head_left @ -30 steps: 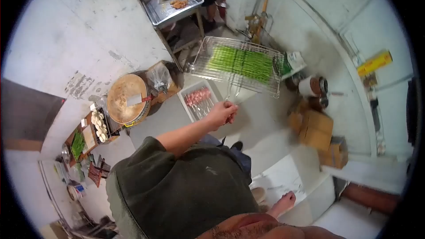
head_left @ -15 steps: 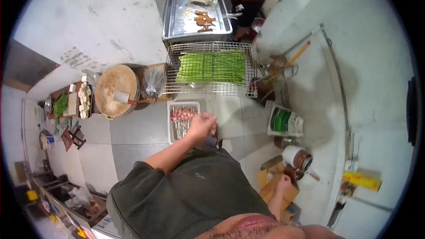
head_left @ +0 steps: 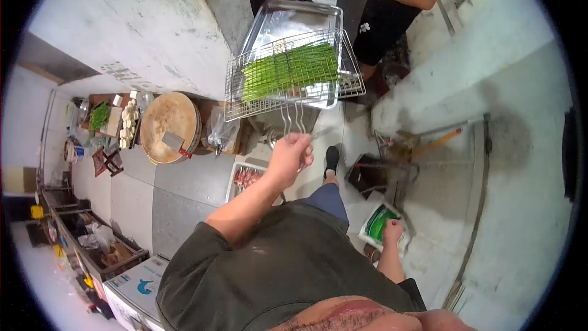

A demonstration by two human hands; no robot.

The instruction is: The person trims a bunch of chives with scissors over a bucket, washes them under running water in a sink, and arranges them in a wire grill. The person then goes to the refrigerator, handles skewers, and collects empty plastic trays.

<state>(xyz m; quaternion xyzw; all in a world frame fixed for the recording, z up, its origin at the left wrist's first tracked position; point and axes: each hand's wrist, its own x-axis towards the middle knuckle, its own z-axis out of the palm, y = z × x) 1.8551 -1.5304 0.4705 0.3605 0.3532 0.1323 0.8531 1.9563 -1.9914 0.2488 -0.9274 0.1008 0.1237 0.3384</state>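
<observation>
My left hand [head_left: 290,158] is closed round the wire handles of a grill basket [head_left: 235,86]. Long green vegetable stalks [head_left: 288,70] lie flattened in a row between its two grids. The basket hangs over the near part of a shiny metal tray [head_left: 264,21], and I cannot tell whether they touch. My right hand [head_left: 392,231] is a loose fist at my right side, with nothing visible in it. Below it in view is a white bag with a green label [head_left: 380,220]. Under my left forearm, a white tray [head_left: 231,191] of skewered meat [head_left: 247,176] is partly hidden.
A co-worker in black [head_left: 398,6] stands ahead on the right. To the left are a round chopping block [head_left: 168,116] with a cleaver [head_left: 173,141] on it and a small folding stool [head_left: 107,161]. A wall pillar [head_left: 208,30] borders the metal tray. A dark bucket [head_left: 367,175] stands right of my foot.
I have stepped forward, and the grill basket in my left hand now overlaps the metal tray and tilts a little. The co-worker's hand and wire basket have moved back from the tray.
</observation>
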